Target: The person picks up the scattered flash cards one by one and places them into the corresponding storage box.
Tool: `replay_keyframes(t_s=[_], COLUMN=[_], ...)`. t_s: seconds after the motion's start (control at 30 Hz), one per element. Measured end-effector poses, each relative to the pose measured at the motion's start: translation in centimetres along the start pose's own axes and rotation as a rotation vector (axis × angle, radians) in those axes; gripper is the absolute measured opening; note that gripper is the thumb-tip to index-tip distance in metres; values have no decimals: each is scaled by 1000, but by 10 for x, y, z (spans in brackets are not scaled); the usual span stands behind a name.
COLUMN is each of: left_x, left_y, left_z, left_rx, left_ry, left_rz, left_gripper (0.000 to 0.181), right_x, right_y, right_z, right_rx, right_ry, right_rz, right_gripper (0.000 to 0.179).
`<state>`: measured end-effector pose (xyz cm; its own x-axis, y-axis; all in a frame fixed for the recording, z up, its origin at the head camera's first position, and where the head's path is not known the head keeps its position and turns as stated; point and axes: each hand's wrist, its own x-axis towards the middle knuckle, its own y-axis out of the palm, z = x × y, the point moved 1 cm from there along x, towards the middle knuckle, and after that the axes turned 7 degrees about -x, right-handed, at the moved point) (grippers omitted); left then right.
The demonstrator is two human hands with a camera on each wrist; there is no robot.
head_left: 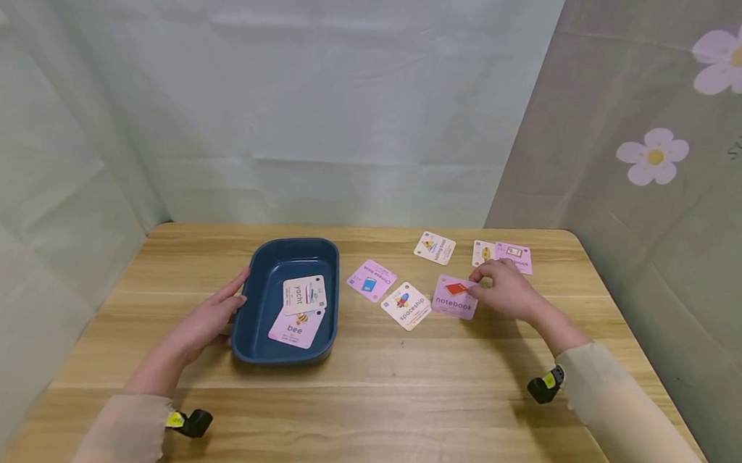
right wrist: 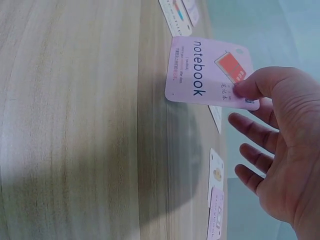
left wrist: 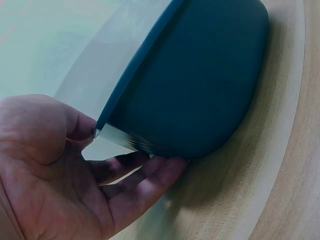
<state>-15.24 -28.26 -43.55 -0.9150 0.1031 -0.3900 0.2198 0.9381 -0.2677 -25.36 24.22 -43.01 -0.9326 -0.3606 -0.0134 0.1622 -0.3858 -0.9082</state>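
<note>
A pink flashcard printed "notebook" (right wrist: 197, 65) is pinched by a corner between thumb and fingers of my right hand (head_left: 506, 291), and its shadow falls on the wood below in the right wrist view. My left hand (head_left: 210, 317) grips the left side of a dark blue plastic bin (head_left: 260, 310), thumb at the rim and fingers against the outer wall low down. Inside the bin, a white "yacht" card (head_left: 305, 295) overlaps a pink "bee" card (head_left: 294, 329). Beside the notebook card lies a white "spaceship" card (head_left: 406, 306).
A pink "Chinese book" card (head_left: 372, 280) lies right of the bin. Farther back is a white "sailing boat" card (head_left: 435, 248). Two overlapping cards, one white (head_left: 483, 253) and one pink (head_left: 518, 257), lie behind my right hand. Curtains hang around the wooden table (head_left: 395, 422).
</note>
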Motion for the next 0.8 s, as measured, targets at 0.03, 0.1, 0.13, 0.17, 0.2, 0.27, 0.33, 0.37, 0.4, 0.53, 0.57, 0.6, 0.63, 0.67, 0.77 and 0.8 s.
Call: replay_keyframes(t_s=[0.03,0.1,0.13,0.17,0.2,0.27,0.33,0.37,0.4,0.53,0.57,0.6,0.63,0.67,0.77,0.8], left_x=[0,-1,-1,-1,-1,-1,-1,-1,-1,-1,-1,-1,-1,-1,0,0], left_y=[0,0,0,0,0,0,0,0,0,0,0,1,0,0,0,0], left_z=[0,0,0,0,0,0,0,0,0,0,0,1,1,1,1,1], left_rx=[-2,-6,-5,-4,-2,-1,-2,-3,-1,4,3,3,2,1,-3,-3], left_ry=[1,2,1,1,0,1,0,-1,-2,-9,-8,-7,-6,-4,3,4], left_rz=[0,1,1,0,-1,0,-2,-3,-3,-4,-4,-3,-3,-2,-3,-4], left_gripper=[60,60,60,60,60,60,60,60,60,60,60,60,60,60,60,60], right_x=[0,0,0,-1,-1,-1,0,0,0,1,1,1,1,1,1,1], right_y=[0,-1,-1,-1,-2,-2,-3,-4,-4,-6,-6,-7,-8,-8,-10,-10], right_z=[0,0,0,0,0,0,0,0,0,1,2,3,4,5,7,8], right_rx=[3,6,9,11,14,23,39,47,55,82,87,97,104,111,132,138], right_ry=[-1,-3,-2,1,0,6,13,18,23,36,38,38,39,41,53,57], right_rz=[-2,-5,-7,-7,-9,-15,-20,-22,-25,-40,-46,-50,-56,-60,-75,-80], right_gripper=[14,14,14,14,14,16,17,18,19,20,20,21,21,21,21,21])
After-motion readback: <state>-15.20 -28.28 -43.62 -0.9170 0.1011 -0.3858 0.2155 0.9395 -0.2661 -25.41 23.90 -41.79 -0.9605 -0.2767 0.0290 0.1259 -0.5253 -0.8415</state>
